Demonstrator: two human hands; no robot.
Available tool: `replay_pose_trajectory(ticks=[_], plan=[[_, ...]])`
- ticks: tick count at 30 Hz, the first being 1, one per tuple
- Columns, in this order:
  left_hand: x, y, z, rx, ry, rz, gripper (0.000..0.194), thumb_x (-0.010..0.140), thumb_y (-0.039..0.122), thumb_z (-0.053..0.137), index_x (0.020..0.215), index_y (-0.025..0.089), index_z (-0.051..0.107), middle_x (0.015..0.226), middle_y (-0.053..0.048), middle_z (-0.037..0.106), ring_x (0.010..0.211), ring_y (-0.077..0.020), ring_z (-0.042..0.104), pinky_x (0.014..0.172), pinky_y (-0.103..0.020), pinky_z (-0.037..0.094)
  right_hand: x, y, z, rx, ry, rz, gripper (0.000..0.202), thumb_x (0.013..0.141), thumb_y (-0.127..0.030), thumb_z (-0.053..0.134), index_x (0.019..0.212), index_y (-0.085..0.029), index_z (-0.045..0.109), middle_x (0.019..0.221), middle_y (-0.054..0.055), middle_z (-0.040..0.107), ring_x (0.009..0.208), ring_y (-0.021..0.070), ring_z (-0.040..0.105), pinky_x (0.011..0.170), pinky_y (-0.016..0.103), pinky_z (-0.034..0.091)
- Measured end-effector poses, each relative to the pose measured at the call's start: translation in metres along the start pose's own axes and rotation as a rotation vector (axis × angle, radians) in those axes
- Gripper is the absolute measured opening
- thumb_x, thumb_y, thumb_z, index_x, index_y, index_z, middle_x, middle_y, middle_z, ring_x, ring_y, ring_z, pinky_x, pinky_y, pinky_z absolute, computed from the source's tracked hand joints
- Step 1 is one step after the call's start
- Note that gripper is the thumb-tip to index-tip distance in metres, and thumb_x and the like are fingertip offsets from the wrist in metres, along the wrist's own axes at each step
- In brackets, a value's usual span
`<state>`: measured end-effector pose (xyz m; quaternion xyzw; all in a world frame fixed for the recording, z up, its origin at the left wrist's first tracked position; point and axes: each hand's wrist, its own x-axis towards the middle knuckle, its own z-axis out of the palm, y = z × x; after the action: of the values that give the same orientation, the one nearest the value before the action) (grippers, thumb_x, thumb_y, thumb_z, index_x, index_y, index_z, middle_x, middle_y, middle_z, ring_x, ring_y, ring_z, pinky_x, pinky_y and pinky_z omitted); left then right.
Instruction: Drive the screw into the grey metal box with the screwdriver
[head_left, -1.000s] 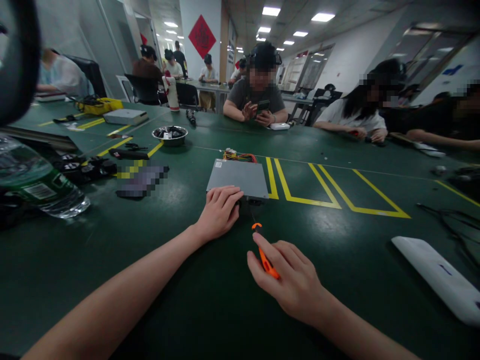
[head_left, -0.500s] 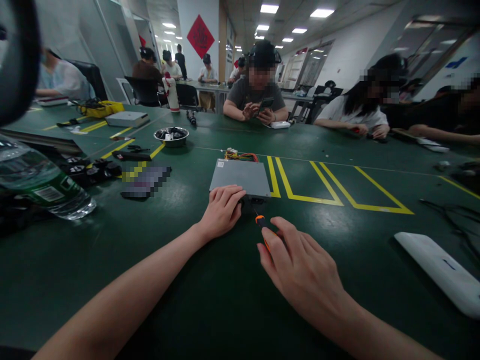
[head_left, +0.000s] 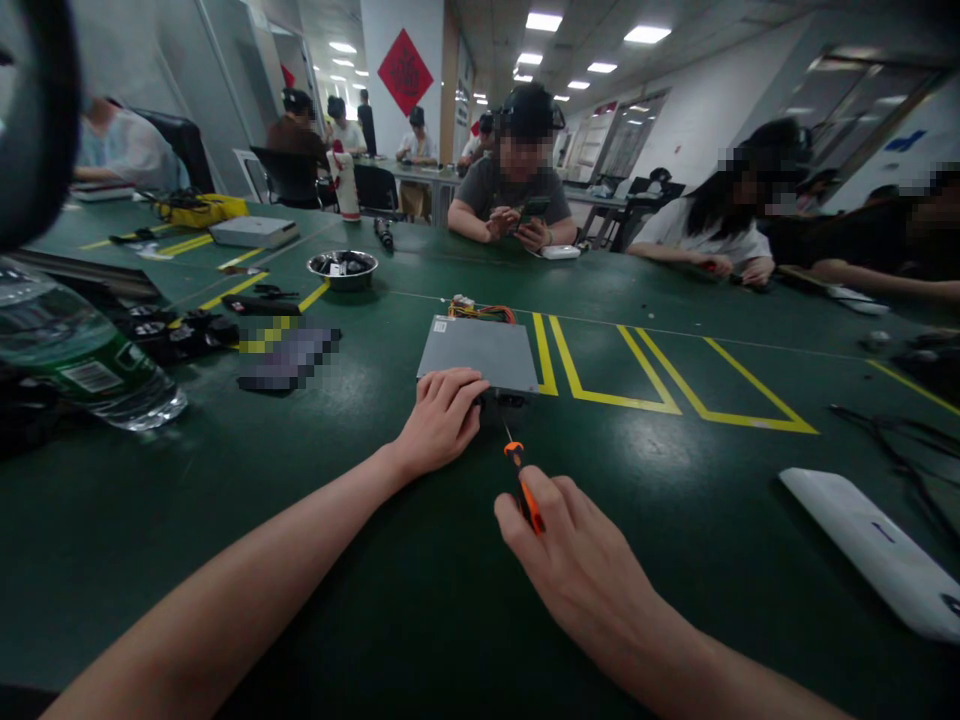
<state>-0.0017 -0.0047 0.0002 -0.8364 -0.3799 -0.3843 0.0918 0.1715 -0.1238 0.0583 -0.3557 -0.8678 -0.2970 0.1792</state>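
A flat grey computer power supply lies on the green table in front of me, its bundle of coloured wires at the far side. My left hand grips its near left edge, fingers over the top and thumb down at the front face. In my right hand is a screwdriver with an orange and black handle. Its thin shaft points at the power supply's near face, beside the socket there. Whether the tip touches the face I cannot tell.
A steel bowl of small dark parts stands beyond my left hand. Nearer left are a phone and a water bottle. A white oblong device lies at right. Yellow tape marks the table. People sit opposite.
My right hand has drawn slightly down and left, its fingers closing round the screwdriver handle. The screwdriver now stands a little steeper. My left hand stays on the power supply.
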Motion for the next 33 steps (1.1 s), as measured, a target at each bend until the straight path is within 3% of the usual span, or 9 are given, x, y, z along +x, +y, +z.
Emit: replay_pose_trajectory(ticks=[6,13,18,23,26,29,33], plan=[[0.0002,0.0004,0.0001,0.033,0.024,0.007,0.029,0.084,0.019,0.044,0.113,0.019,0.046,0.111,-0.008,0.052,0.107,-0.0218,0.045,0.091,-0.038,0.034,0.0016,0.0068,-0.0016,-0.079,0.032,0.044,0.022,0.083,-0.009,0.037,0.096,-0.017,0.053,0.087,0.012,0.061,0.059,0.0136,0.055,0.051,0.023,0.041],[0.0012,0.0017,-0.0015,0.063,-0.012,-0.002,0.036,0.084,0.019,0.043,0.120,0.018,0.043,0.116,-0.010,0.051,0.109,-0.0228,0.043,0.092,-0.039,0.032,0.0012,-0.0002,-0.0003,-0.066,-0.016,0.038,0.030,0.080,-0.003,0.034,0.098,-0.016,0.053,0.097,0.014,0.062,0.067,0.0157,0.057,0.055,0.025,0.042],[0.0023,0.0025,-0.0003,0.094,-0.036,-0.001,0.038,0.085,0.019,0.042,0.123,0.016,0.042,0.122,-0.010,0.050,0.115,-0.0237,0.041,0.095,-0.040,0.030,0.0025,0.0071,-0.0018,-0.095,-0.020,0.124,0.016,0.087,-0.020,0.041,0.093,-0.015,0.055,0.077,0.008,0.060,0.054,0.0127,0.050,0.050,0.025,0.037],[0.0022,0.0026,0.0006,0.111,-0.036,-0.023,0.038,0.085,0.020,0.043,0.123,0.017,0.042,0.121,-0.009,0.051,0.114,-0.0236,0.042,0.095,-0.039,0.030,0.0031,0.0020,-0.0045,-0.039,-0.089,0.061,0.026,0.081,-0.008,0.038,0.101,-0.016,0.052,0.101,0.015,0.059,0.079,0.0190,0.058,0.063,0.028,0.044],[0.0019,0.0027,0.0006,0.109,-0.033,-0.025,0.037,0.085,0.020,0.043,0.122,0.018,0.043,0.121,-0.009,0.052,0.113,-0.0231,0.042,0.094,-0.039,0.030,0.0033,0.0020,-0.0050,-0.040,-0.082,0.033,0.027,0.080,-0.006,0.038,0.100,-0.018,0.051,0.096,0.013,0.061,0.068,0.0153,0.057,0.060,0.026,0.043],[0.0025,0.0033,0.0008,0.115,-0.029,-0.026,0.036,0.085,0.020,0.043,0.120,0.017,0.044,0.119,-0.009,0.053,0.112,-0.0231,0.043,0.092,-0.039,0.031,0.0039,0.0071,-0.0048,-0.091,-0.082,0.108,0.020,0.082,-0.011,0.041,0.097,-0.018,0.052,0.081,0.008,0.061,0.056,0.0130,0.052,0.052,0.024,0.039],[0.0037,0.0039,0.0012,0.123,-0.018,-0.037,0.034,0.085,0.020,0.044,0.118,0.018,0.046,0.115,-0.009,0.054,0.109,-0.0229,0.044,0.091,-0.038,0.031,0.0038,0.0059,-0.0041,-0.072,-0.102,0.130,0.021,0.081,-0.012,0.042,0.100,-0.016,0.051,0.094,0.013,0.061,0.070,0.0178,0.058,0.057,0.027,0.044]])
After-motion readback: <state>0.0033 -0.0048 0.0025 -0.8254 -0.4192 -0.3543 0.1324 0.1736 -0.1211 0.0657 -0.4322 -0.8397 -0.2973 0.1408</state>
